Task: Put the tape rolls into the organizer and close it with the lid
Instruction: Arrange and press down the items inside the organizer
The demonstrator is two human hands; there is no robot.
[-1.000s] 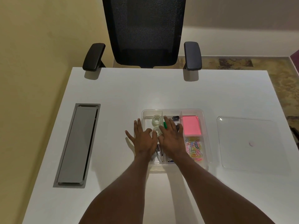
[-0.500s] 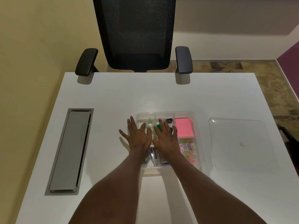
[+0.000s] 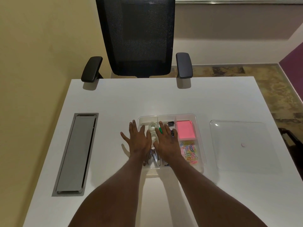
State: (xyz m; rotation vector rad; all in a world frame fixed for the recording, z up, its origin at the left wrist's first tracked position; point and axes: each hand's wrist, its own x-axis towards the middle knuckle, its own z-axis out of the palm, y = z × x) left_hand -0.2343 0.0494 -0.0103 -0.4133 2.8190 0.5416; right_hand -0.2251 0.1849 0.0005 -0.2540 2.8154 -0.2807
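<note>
A clear plastic organizer (image 3: 196,122) sits on the white table in front of me. Two clear tape rolls lie in its left compartment, one (image 3: 152,125) at the back and another (image 3: 153,136) just in front of it. My left hand (image 3: 137,141) lies flat, fingers spread, over the organizer's left edge. My right hand (image 3: 167,141) lies flat over the middle compartment, beside the tape rolls. Neither hand holds anything. The clear lid (image 3: 241,145) rests flat on the table to the right of the organizer.
The organizer also holds pink sticky notes (image 3: 186,129), coloured paper clips (image 3: 190,151), a green marker (image 3: 160,130) and a stapler (image 3: 154,158). A grey cable hatch (image 3: 77,153) is set into the table at left. A black office chair (image 3: 139,38) stands behind the far edge.
Both hands stay flat over the organizer. The view has shifted, so the table sits lower and further left in the frame.
</note>
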